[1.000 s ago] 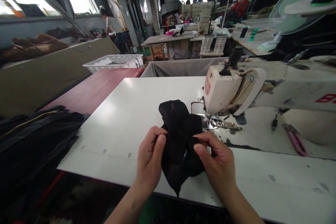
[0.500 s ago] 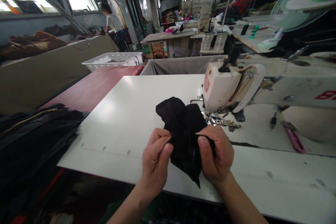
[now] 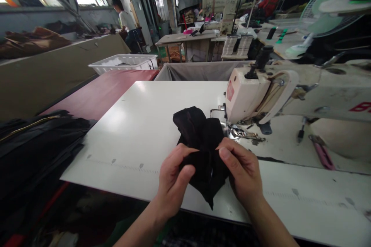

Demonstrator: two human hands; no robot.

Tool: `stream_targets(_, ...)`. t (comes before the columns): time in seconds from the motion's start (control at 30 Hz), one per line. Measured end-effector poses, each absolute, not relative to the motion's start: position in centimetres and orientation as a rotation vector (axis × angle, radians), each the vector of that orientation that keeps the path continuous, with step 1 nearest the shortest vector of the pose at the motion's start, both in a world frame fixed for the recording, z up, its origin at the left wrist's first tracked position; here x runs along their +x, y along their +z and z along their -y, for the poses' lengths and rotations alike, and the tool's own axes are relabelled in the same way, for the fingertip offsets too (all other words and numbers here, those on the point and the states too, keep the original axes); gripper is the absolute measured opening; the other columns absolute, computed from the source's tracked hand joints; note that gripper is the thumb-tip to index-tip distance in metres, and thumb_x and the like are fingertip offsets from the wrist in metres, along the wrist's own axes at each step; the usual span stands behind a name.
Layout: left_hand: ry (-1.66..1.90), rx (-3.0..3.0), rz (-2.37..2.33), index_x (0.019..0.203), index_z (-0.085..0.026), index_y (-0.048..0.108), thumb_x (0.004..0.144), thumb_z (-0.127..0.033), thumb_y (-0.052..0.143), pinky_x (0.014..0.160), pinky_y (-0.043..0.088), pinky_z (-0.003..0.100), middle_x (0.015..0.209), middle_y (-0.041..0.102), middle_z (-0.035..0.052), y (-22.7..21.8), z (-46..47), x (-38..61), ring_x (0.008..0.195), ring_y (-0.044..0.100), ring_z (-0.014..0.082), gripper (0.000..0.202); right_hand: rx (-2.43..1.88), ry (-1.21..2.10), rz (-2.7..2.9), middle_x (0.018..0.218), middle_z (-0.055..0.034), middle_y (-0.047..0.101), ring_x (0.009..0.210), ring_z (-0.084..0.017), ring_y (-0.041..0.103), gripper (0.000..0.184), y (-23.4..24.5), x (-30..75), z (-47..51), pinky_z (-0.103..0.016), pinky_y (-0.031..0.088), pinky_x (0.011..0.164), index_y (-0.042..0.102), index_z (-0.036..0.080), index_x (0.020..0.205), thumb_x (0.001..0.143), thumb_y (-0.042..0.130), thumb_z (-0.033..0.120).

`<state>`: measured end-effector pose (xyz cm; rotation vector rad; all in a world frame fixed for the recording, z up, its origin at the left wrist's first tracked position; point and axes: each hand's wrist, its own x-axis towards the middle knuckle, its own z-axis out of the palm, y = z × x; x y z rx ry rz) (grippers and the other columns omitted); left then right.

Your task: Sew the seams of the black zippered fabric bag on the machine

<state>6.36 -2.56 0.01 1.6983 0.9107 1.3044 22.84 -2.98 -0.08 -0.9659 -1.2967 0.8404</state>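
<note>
Between my two hands is a piece of black fabric (image 3: 203, 162), folded, with a pointed corner hanging toward me and two rounded flaps standing up behind. My left hand (image 3: 175, 175) grips its left edge, index finger along the top of the fold and thumb a little apart in front. On the other side my right hand (image 3: 242, 170) pinches the right edge between thumb and fingers. The fabric is just left of the sewing machine (image 3: 246, 92), whose presser foot area lies beyond my right hand. What lies inside the fold is hidden.
Pink-handled snips (image 3: 323, 154) lie on the white table (image 3: 130, 123) at right. Black material with a gold zipper (image 3: 31, 123) is heaped at left. A white plastic basket (image 3: 124, 61) and a grey fabric-lined bin (image 3: 197, 71) stand behind. A co-worker (image 3: 124, 17) is far back left.
My left fingers have slid inward along the top of the fabric, and the left thumb has moved out from its edge. The fabric's hanging corner has shifted slightly left.
</note>
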Motion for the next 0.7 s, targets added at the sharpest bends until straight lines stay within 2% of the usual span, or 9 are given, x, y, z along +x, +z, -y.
stream_targets(0.1,1.279,1.794,-1.068,0.093,-0.019,0.065,0.095,-0.028,0.053,0.062,0.041,0.025,0.077,0.059,0.001,0.7,2.4,6.3,0.068,0.053,0.0129,0.015,-0.958,0.813,1.421,0.074,0.0011,0.055,0.069,-0.012,0.051,0.017,0.4,23.1,3.0,-0.025,0.04,0.062,0.061,0.02,0.075,0.088,0.061,0.031)
stream_targets(0.17,1.339,1.784,-1.06,0.09,-0.019,0.065,0.094,-0.025,0.054,0.063,0.042,0.024,0.076,0.061,0.0008,0.9,2.2,6.2,0.069,0.054,0.0127,0.013,-1.021,0.902,1.463,0.072,0.0015,0.056,0.067,-0.013,0.052,0.017,0.7,23.0,3.0,-0.024,0.04,0.059,0.061,0.02,0.075,0.079,0.071,0.034)
stream_targets(0.23,1.373,1.774,-0.954,0.089,-0.019,0.065,0.093,-0.025,0.055,0.066,0.044,0.024,0.079,0.061,0.0015,1.0,2.0,6.2,0.073,0.056,0.0134,0.012,-1.091,1.025,1.452,0.062,0.0042,0.05,0.059,-0.011,0.046,0.026,0.9,22.9,3.0,-0.023,0.037,0.052,0.058,0.02,0.068,0.073,0.077,0.036)
stream_targets(0.3,1.372,1.77,-0.871,0.087,-0.019,0.063,0.093,-0.026,0.055,0.068,0.044,0.024,0.079,0.059,0.0015,0.9,1.9,6.1,0.074,0.055,0.0133,0.012,-1.103,1.07,1.436,0.057,0.0059,0.044,0.054,-0.01,0.041,0.031,0.9,22.8,3.0,-0.022,0.034,0.049,0.053,0.02,0.063,0.073,0.077,0.038)
stream_targets(0.4,1.325,1.771,-0.941,0.084,-0.018,0.062,0.091,-0.025,0.059,0.066,0.043,0.023,0.077,0.057,0.0009,0.8,1.8,6.0,0.072,0.053,0.0124,0.01,-1.09,0.879,1.484,0.055,0.0066,0.041,0.051,-0.009,0.039,0.032,0.6,23.0,2.8,-0.023,0.032,0.048,0.051,0.02,0.061,0.074,0.076,0.036)
stream_targets(0.5,1.353,1.789,-1.005,0.081,-0.018,0.064,0.09,-0.021,0.06,0.064,0.044,0.022,0.074,0.06,0.0011,0.5,1.9,5.9,0.069,0.055,0.0121,0.01,-1.1,0.689,1.587,0.052,0.0064,0.043,0.051,-0.01,0.041,0.028,0.6,23.5,2.5,-0.024,0.033,0.049,0.058,0.02,0.062,0.071,0.08,0.035)
stream_targets(0.6,1.421,1.789,-0.897,0.082,-0.018,0.067,0.089,-0.02,0.06,0.061,0.045,0.021,0.071,0.064,0.0009,0.0,2.0,5.9,0.065,0.058,0.0119,0.01,-1.1,0.79,1.608,0.051,0.0066,0.043,0.051,-0.01,0.043,0.023,0.6,24.0,2.5,-0.024,0.035,0.05,0.067,0.021,0.069,0.067,0.083,0.037)
stream_targets(0.7,1.437,1.795,-0.876,0.085,-0.019,0.068,0.09,-0.02,0.06,0.06,0.047,0.02,0.073,0.068,0.0006,-0.5,2.1,5.9,0.064,0.061,0.0116,0.01,-1.041,0.893,1.542,0.056,0.0034,0.052,0.055,-0.012,0.05,0.018,0.4,24.2,2.6,-0.025,0.039,0.052,0.072,0.022,0.07,0.072,0.079,0.039)
